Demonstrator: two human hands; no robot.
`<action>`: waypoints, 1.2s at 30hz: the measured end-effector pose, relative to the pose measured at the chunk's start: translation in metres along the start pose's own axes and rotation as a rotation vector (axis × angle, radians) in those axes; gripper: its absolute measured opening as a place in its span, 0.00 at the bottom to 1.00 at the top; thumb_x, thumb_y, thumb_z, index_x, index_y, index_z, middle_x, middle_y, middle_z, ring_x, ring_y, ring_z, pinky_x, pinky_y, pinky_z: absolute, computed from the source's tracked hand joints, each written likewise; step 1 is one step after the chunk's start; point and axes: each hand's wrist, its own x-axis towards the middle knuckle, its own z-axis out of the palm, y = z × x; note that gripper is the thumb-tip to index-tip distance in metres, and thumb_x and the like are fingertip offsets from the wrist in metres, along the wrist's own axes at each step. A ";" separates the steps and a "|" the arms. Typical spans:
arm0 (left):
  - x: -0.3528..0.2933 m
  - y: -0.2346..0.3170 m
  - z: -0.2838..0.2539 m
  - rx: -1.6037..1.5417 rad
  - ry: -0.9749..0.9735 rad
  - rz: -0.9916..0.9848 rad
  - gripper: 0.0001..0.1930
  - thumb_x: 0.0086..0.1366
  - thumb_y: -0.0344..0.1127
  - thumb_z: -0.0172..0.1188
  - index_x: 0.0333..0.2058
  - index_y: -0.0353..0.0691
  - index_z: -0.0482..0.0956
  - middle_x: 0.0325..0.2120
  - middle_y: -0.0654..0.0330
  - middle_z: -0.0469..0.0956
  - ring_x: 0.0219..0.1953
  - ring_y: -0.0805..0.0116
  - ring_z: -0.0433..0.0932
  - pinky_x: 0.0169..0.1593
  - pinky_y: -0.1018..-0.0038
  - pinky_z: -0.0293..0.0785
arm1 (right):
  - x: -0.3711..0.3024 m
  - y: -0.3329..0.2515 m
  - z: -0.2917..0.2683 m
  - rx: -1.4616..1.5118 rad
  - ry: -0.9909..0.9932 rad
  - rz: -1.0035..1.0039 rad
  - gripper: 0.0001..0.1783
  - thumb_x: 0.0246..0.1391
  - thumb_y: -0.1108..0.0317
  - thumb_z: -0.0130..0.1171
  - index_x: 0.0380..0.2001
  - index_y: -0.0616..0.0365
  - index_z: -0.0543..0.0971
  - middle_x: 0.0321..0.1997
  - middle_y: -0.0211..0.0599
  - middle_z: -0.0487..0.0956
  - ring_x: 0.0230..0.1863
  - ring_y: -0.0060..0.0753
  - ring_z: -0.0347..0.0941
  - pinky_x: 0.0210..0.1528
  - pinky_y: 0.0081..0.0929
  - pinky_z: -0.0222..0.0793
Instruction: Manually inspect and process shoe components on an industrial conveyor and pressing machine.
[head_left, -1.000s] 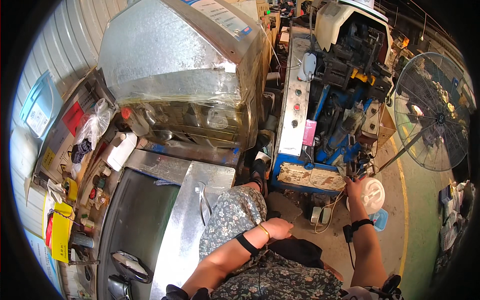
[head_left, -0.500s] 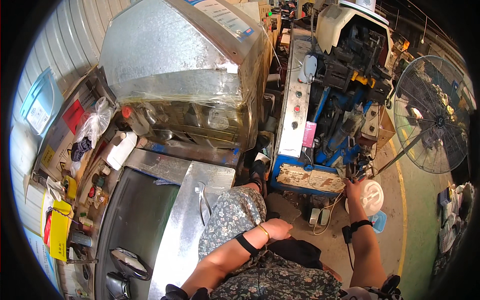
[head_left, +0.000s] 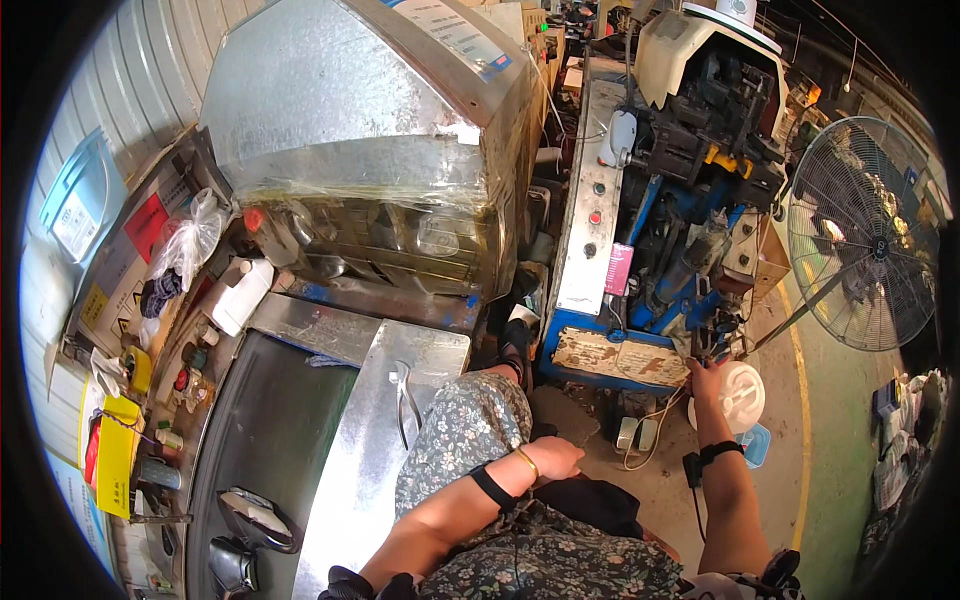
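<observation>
My right hand (head_left: pixel 704 378) reaches forward to small dark metal parts (head_left: pixel 716 343) at the lower right corner of a blue machine (head_left: pixel 668 285). Its fingers are bunched at those parts, and what they grip is hidden. A round white lid (head_left: pixel 742 396) lies on the floor just right of that hand. A black strap circles the right wrist. My left hand (head_left: pixel 554 458) rests curled on my thigh, which is covered in floral fabric (head_left: pixel 462 432), and holds nothing. It wears a gold bangle and a black band.
A large sheet-metal housing (head_left: pixel 370 130) stands at the upper left above a steel trough (head_left: pixel 365 470). A grey control panel (head_left: pixel 590 230) fronts the machine. A pedestal fan (head_left: pixel 865 235) stands at the right. A white bottle (head_left: pixel 240 295) and clutter line the left shelf. A small switch box (head_left: pixel 635 435) lies on the floor.
My right hand has shifted slightly at the machine's lower corner. The left hand stays on the thigh.
</observation>
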 end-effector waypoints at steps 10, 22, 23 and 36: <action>0.001 0.000 0.001 0.006 0.007 0.001 0.26 0.66 0.48 0.52 0.58 0.41 0.69 0.45 0.46 0.78 0.49 0.47 0.76 0.50 0.57 0.71 | 0.007 0.007 0.000 -0.045 0.033 -0.030 0.12 0.48 0.65 0.64 0.26 0.60 0.73 0.15 0.31 0.70 0.10 0.26 0.65 0.12 0.29 0.58; 0.000 0.000 0.000 0.009 -0.004 0.005 0.25 0.66 0.48 0.52 0.58 0.41 0.69 0.45 0.45 0.78 0.49 0.46 0.76 0.50 0.56 0.71 | 0.005 0.006 0.001 -0.066 0.057 -0.018 0.11 0.47 0.65 0.64 0.26 0.61 0.74 0.15 0.30 0.69 0.10 0.26 0.65 0.12 0.28 0.58; 0.000 0.000 0.000 0.009 -0.010 0.001 0.25 0.67 0.48 0.52 0.58 0.41 0.69 0.45 0.46 0.78 0.49 0.46 0.76 0.50 0.56 0.71 | 0.004 0.005 0.001 -0.067 0.056 -0.021 0.11 0.47 0.66 0.64 0.26 0.61 0.74 0.15 0.30 0.69 0.10 0.26 0.65 0.12 0.28 0.58; -0.002 0.002 -0.001 0.025 -0.013 0.000 0.26 0.67 0.47 0.51 0.60 0.40 0.67 0.47 0.46 0.78 0.50 0.47 0.76 0.51 0.57 0.71 | 0.001 0.002 0.000 -0.054 0.034 -0.026 0.13 0.49 0.64 0.64 0.25 0.62 0.73 0.17 0.32 0.70 0.11 0.28 0.67 0.13 0.29 0.59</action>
